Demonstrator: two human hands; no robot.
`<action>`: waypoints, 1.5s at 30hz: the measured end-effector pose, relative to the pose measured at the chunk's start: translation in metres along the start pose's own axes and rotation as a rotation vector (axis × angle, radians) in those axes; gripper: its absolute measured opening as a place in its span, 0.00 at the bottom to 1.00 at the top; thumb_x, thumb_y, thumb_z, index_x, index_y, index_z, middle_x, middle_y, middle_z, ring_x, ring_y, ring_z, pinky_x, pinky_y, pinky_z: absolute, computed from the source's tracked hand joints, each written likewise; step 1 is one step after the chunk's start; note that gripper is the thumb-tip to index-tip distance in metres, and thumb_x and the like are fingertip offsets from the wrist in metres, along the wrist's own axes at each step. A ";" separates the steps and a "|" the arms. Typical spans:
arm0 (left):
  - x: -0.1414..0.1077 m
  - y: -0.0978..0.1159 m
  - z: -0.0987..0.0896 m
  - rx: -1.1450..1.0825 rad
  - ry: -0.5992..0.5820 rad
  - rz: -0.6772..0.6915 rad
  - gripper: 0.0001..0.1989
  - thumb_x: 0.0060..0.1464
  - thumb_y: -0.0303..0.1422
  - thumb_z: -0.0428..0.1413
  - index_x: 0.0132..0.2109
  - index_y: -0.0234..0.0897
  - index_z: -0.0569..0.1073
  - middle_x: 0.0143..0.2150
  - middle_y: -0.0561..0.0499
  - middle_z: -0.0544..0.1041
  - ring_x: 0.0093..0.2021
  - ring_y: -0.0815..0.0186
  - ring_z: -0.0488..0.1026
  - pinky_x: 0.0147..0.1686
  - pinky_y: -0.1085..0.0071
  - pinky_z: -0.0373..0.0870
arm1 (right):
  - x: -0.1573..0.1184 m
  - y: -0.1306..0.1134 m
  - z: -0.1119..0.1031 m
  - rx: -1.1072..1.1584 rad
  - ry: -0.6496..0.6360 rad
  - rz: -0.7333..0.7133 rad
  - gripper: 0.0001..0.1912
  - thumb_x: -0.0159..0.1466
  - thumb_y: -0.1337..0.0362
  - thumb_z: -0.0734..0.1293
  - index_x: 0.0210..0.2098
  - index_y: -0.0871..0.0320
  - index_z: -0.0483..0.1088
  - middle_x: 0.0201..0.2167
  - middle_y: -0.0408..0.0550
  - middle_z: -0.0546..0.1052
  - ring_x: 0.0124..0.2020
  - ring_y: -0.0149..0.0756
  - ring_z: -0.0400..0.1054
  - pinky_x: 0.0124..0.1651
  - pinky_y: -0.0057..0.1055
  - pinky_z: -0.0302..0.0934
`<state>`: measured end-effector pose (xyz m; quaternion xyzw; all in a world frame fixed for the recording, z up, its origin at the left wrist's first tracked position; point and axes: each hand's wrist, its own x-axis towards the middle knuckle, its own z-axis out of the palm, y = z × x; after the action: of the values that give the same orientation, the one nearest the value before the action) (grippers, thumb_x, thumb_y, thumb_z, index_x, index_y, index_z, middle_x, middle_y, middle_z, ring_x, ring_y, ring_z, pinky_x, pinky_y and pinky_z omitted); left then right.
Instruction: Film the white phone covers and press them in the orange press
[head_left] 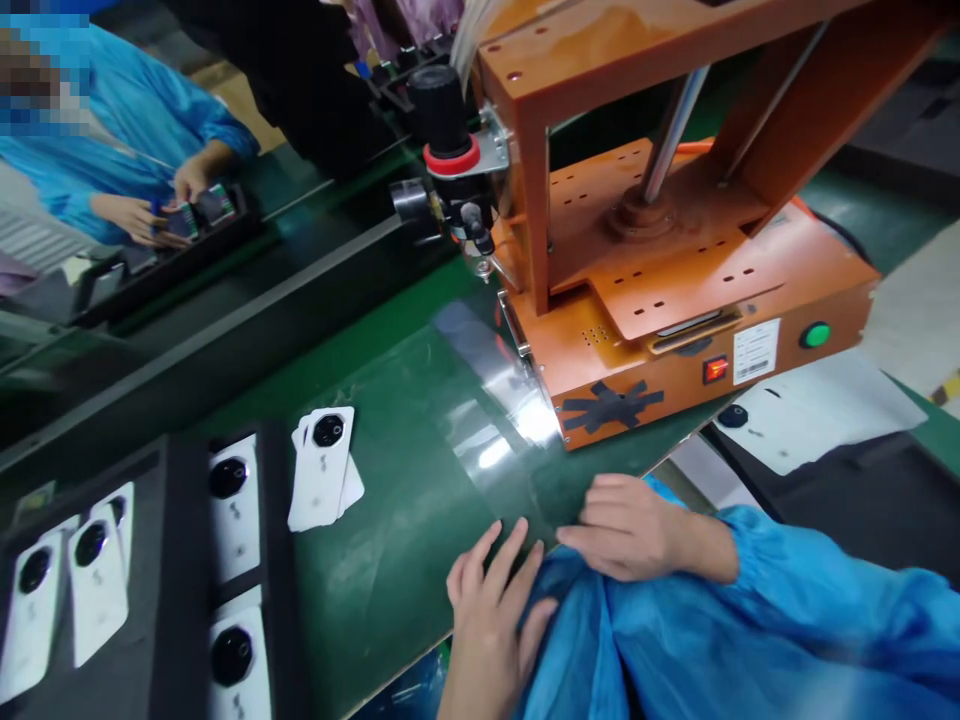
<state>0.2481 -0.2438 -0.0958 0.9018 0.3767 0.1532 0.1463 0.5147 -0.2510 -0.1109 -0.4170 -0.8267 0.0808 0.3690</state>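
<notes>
My left hand (pixel 495 610) is at the green table's (pixel 405 500) front edge, fingers spread and nothing in them. Just to its right, my right hand (pixel 630 530) rests by the same edge, with fingers curled together and no object showing in them. Beyond both hands, a clear plastic sheet (pixel 491 455) lies on the table and reflects the light. An orange press machine (pixel 600 360) with a lit red switch (pixel 716 370) and a green button (pixel 815 335) stands behind the right hand. Left of my hands lie a few stacked white phone back covers (pixel 322 480).
At the left, a black foam tray (pixel 277 600) holds white covers, with more covers (pixel 97 590) on a dark surface beside it. Another white cover (pixel 784 430) lies right of the machine. Across the divider, a person in blue (pixel 150 120) handles small parts.
</notes>
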 end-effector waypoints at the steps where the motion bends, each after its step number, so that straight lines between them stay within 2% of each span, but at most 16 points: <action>1: 0.001 -0.009 -0.007 -0.031 0.014 -0.003 0.19 0.65 0.34 0.53 0.61 0.46 0.73 0.66 0.45 0.72 0.66 0.52 0.66 0.59 0.52 0.63 | 0.022 -0.005 0.008 0.056 0.029 0.002 0.11 0.69 0.65 0.64 0.49 0.55 0.74 0.27 0.44 0.75 0.29 0.33 0.67 0.33 0.32 0.62; 4: 0.023 -0.044 -0.023 -0.131 0.160 -0.136 0.15 0.67 0.31 0.49 0.55 0.44 0.76 0.60 0.46 0.76 0.60 0.58 0.71 0.58 0.57 0.67 | 0.081 -0.008 0.032 0.277 0.116 0.170 0.11 0.71 0.70 0.60 0.49 0.57 0.71 0.37 0.48 0.77 0.37 0.33 0.71 0.42 0.30 0.67; 7: 0.069 -0.078 -0.026 -0.170 0.277 -0.316 0.13 0.68 0.35 0.50 0.49 0.43 0.78 0.52 0.46 0.79 0.55 0.59 0.74 0.57 0.58 0.69 | 0.123 0.003 0.055 0.321 0.157 0.298 0.13 0.72 0.71 0.56 0.51 0.57 0.69 0.44 0.51 0.75 0.46 0.35 0.71 0.50 0.31 0.68; 10: 0.111 -0.099 -0.015 -0.145 0.271 -0.351 0.13 0.64 0.39 0.56 0.52 0.44 0.78 0.56 0.46 0.79 0.59 0.54 0.71 0.61 0.52 0.64 | 0.141 0.020 0.071 0.208 0.192 0.326 0.14 0.72 0.71 0.56 0.52 0.57 0.69 0.45 0.52 0.74 0.48 0.38 0.70 0.53 0.34 0.66; 13: 0.128 -0.106 -0.006 -0.127 0.255 -0.391 0.17 0.58 0.40 0.63 0.54 0.48 0.78 0.61 0.49 0.77 0.61 0.49 0.67 0.63 0.44 0.58 | 0.141 0.033 0.074 0.069 0.215 0.320 0.14 0.72 0.70 0.57 0.51 0.56 0.71 0.43 0.52 0.74 0.47 0.40 0.69 0.51 0.38 0.65; 16: 0.124 -0.106 -0.005 -0.142 0.261 -0.417 0.16 0.57 0.39 0.64 0.53 0.49 0.78 0.59 0.51 0.78 0.60 0.51 0.67 0.62 0.46 0.57 | 0.135 0.040 0.074 -0.106 0.155 0.289 0.13 0.72 0.69 0.60 0.50 0.56 0.73 0.43 0.52 0.75 0.46 0.43 0.67 0.48 0.41 0.61; 20: 0.117 -0.103 -0.008 -0.168 0.286 -0.415 0.11 0.57 0.37 0.63 0.49 0.47 0.78 0.54 0.52 0.81 0.59 0.54 0.68 0.62 0.49 0.58 | 0.138 0.035 0.076 -0.270 0.031 0.208 0.11 0.71 0.66 0.64 0.52 0.54 0.73 0.47 0.50 0.76 0.47 0.43 0.64 0.46 0.42 0.55; 26: 0.118 -0.104 -0.005 -0.164 0.316 -0.414 0.04 0.60 0.36 0.59 0.42 0.46 0.79 0.47 0.53 0.83 0.58 0.55 0.70 0.62 0.49 0.58 | 0.143 0.027 0.077 -0.366 -0.038 0.113 0.11 0.73 0.67 0.61 0.48 0.55 0.75 0.42 0.49 0.77 0.46 0.43 0.62 0.45 0.42 0.53; 31: 0.116 -0.105 -0.003 -0.121 0.304 -0.402 0.06 0.61 0.36 0.58 0.42 0.47 0.80 0.49 0.53 0.83 0.57 0.55 0.71 0.62 0.49 0.56 | 0.138 0.025 0.075 -0.408 -0.041 0.079 0.11 0.73 0.67 0.60 0.45 0.58 0.75 0.42 0.51 0.77 0.46 0.44 0.63 0.46 0.43 0.53; 36: 0.115 -0.103 -0.002 -0.052 0.255 -0.387 0.07 0.62 0.36 0.57 0.43 0.47 0.80 0.54 0.52 0.82 0.59 0.53 0.70 0.61 0.47 0.53 | 0.135 0.025 0.078 -0.453 -0.076 0.064 0.11 0.72 0.68 0.60 0.43 0.59 0.74 0.35 0.50 0.77 0.39 0.43 0.63 0.44 0.43 0.53; 38: 0.114 -0.101 -0.005 -0.020 0.229 -0.380 0.08 0.62 0.37 0.57 0.44 0.47 0.80 0.56 0.50 0.81 0.60 0.52 0.70 0.61 0.46 0.53 | 0.135 0.025 0.077 -0.468 -0.069 0.056 0.10 0.71 0.68 0.60 0.41 0.59 0.74 0.36 0.51 0.77 0.40 0.43 0.64 0.46 0.44 0.53; 40: 0.112 -0.100 -0.009 0.009 0.190 -0.357 0.12 0.60 0.38 0.58 0.50 0.48 0.79 0.60 0.50 0.78 0.62 0.52 0.69 0.62 0.45 0.53 | 0.135 0.024 0.075 -0.476 -0.043 0.067 0.09 0.71 0.69 0.61 0.41 0.60 0.74 0.41 0.53 0.78 0.44 0.44 0.65 0.48 0.45 0.53; 41: 0.111 -0.100 -0.011 0.025 0.159 -0.333 0.17 0.59 0.39 0.60 0.55 0.50 0.77 0.63 0.49 0.75 0.64 0.51 0.67 0.63 0.44 0.52 | 0.134 0.023 0.073 -0.477 -0.030 0.073 0.08 0.70 0.69 0.62 0.40 0.60 0.74 0.44 0.54 0.78 0.46 0.45 0.65 0.49 0.45 0.53; 43: 0.108 -0.100 -0.016 0.055 0.077 -0.278 0.30 0.56 0.41 0.62 0.65 0.51 0.68 0.70 0.48 0.67 0.68 0.50 0.62 0.66 0.42 0.47 | 0.130 0.018 0.066 -0.471 -0.003 0.066 0.07 0.70 0.68 0.63 0.40 0.59 0.73 0.47 0.55 0.77 0.48 0.46 0.65 0.49 0.46 0.54; 45: 0.108 -0.102 -0.018 0.080 -0.004 -0.243 0.37 0.56 0.43 0.61 0.70 0.49 0.61 0.73 0.45 0.60 0.72 0.49 0.57 0.69 0.40 0.41 | 0.122 0.010 0.057 -0.455 0.028 0.031 0.07 0.69 0.68 0.63 0.40 0.58 0.74 0.47 0.54 0.78 0.46 0.45 0.65 0.47 0.44 0.54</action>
<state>0.2487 -0.0935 -0.1000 0.8550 0.4886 0.1175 0.1282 0.4358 -0.1433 -0.0893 -0.5033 -0.8120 -0.1078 0.2754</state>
